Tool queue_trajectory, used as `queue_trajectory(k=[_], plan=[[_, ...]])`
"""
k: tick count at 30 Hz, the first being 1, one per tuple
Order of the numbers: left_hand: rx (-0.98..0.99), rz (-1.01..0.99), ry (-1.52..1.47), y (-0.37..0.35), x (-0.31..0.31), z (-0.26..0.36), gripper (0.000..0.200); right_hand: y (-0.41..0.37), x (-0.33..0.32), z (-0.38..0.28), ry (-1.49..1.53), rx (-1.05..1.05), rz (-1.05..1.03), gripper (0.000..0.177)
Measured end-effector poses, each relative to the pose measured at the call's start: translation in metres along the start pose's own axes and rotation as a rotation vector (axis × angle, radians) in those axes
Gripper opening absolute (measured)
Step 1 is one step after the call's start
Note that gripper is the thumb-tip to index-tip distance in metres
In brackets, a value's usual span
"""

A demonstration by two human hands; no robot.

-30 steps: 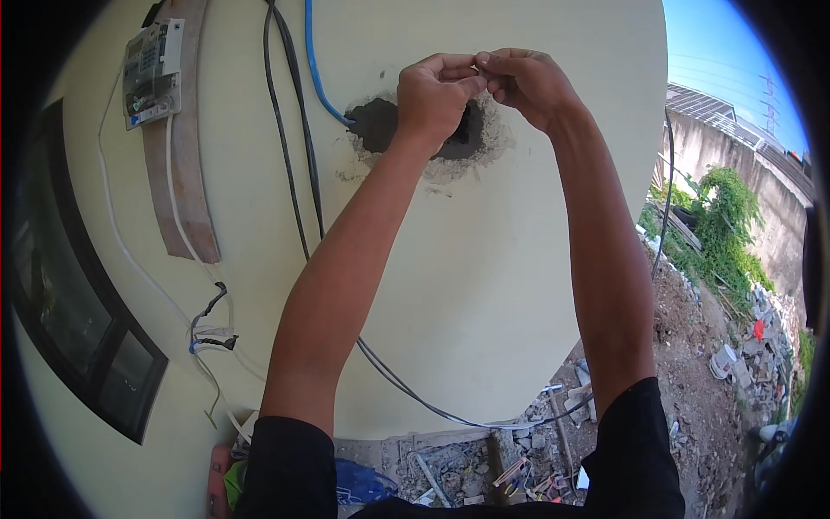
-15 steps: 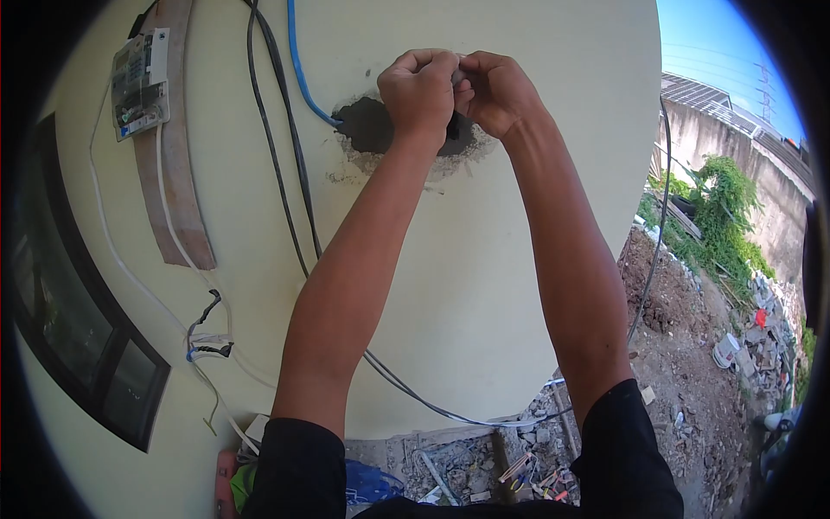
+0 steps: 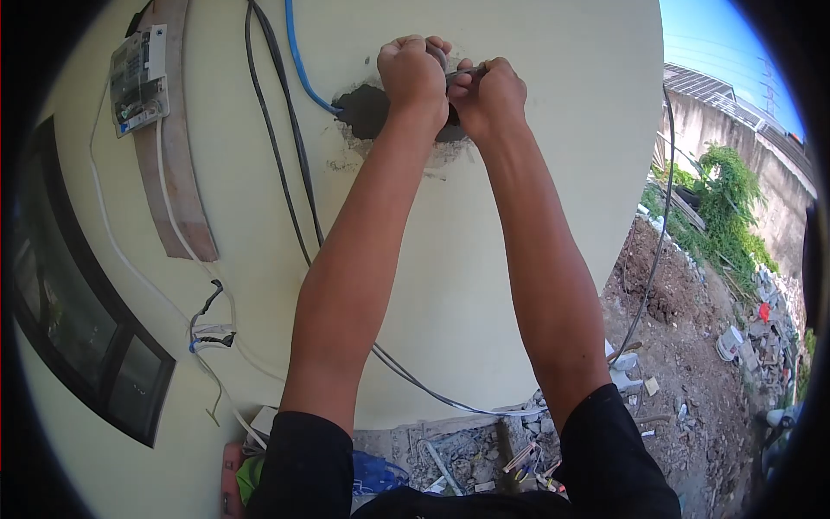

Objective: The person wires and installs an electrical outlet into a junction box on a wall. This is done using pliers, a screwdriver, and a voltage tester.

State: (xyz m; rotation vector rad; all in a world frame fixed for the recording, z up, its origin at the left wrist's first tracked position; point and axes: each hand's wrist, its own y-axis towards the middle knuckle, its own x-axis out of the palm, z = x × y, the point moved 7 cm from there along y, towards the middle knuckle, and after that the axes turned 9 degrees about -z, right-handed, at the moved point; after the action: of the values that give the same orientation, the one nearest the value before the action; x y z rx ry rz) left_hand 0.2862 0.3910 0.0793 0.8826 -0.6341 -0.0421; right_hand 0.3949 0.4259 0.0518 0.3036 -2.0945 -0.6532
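Both of my hands are raised close together at a dark, rough-edged patch (image 3: 363, 111) in the pale wall (image 3: 467, 285). My left hand (image 3: 415, 76) is closed, with its fingers round a small dark piece. My right hand (image 3: 491, 93) pinches a thin dark piece that spans toward the left hand. Whether the two pieces are one is hidden by the fingers. A blue cable (image 3: 303, 73) enters the left edge of the patch.
An electric meter (image 3: 141, 82) hangs on a board at the upper left. Black cables (image 3: 281, 95) run down the wall. A dark-framed window (image 3: 78, 303) is on the left. Below lie rubble and tools (image 3: 527, 463); a white bucket (image 3: 729, 343) stands on the right.
Both hands have shifted, and the right hand has turned, its fingers now pointing left. More of a dark piece shows between them. The view has moved slightly.
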Motion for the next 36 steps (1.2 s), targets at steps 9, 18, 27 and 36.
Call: queue_trajectory(k=[9,18,27,36], plan=[[-0.035,0.226,-0.334,0.033,-0.099,-0.006,0.017,0.021,-0.092,-0.009,0.083,-0.063,0.167,0.012],[0.201,-0.099,0.201,-0.016,-0.074,0.009,0.010,-0.004,-0.070,-0.029,-0.398,-0.210,-0.127,0.016],[0.281,-0.122,0.375,-0.033,-0.063,0.008,0.037,-0.018,-0.061,-0.022,-0.318,-0.166,-0.214,0.025],[0.176,-0.285,0.454,-0.023,-0.053,0.013,0.020,-0.021,-0.060,-0.014,-0.169,-0.084,-0.289,0.028]])
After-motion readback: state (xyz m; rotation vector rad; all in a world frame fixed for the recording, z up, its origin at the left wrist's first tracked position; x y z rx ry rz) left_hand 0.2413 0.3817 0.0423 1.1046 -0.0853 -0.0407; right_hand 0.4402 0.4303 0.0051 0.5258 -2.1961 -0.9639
